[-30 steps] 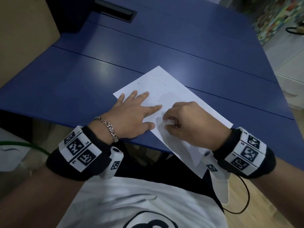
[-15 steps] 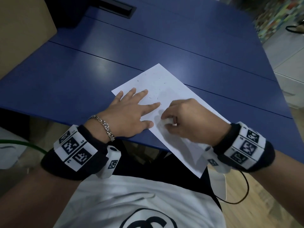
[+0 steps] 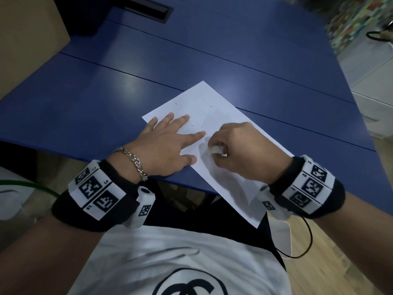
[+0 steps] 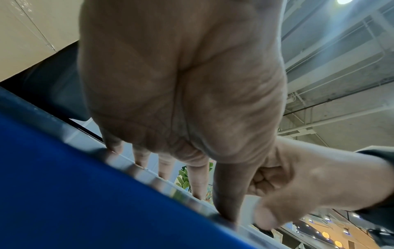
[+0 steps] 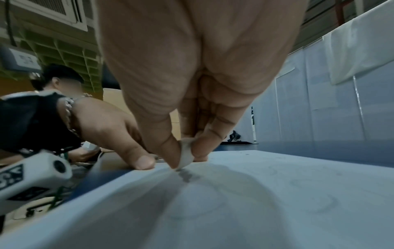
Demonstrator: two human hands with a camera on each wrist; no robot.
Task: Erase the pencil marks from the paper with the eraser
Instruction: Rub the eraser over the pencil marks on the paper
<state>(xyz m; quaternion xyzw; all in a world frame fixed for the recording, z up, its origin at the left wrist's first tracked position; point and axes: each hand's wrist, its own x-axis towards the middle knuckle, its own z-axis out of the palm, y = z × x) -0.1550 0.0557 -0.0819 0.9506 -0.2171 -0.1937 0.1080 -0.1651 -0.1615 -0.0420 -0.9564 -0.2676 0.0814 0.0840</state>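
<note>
A white sheet of paper (image 3: 208, 107) lies at an angle on the blue table (image 3: 106, 92), its near corner hanging over the front edge. My left hand (image 3: 168, 141) lies flat on the paper's left part with fingers spread. My right hand (image 3: 236, 150) pinches a small white eraser (image 3: 215, 150) between thumb and fingers. In the right wrist view the eraser (image 5: 185, 155) touches the paper (image 5: 277, 193) beside a dark pencil smudge (image 5: 187, 176). Faint pencil circles and small dark crumbs are scattered on the sheet.
A tan box (image 3: 27, 33) stands at the table's far left, and a black slot (image 3: 146, 8) is set into the tabletop at the back. White cabinets (image 3: 374, 81) stand to the right. A black cable (image 3: 306, 243) hangs from my right wrist.
My right hand with the eraser has shifted a little across the paper, back and forth near my left index finger. The left hand keeps its place on the sheet.
</note>
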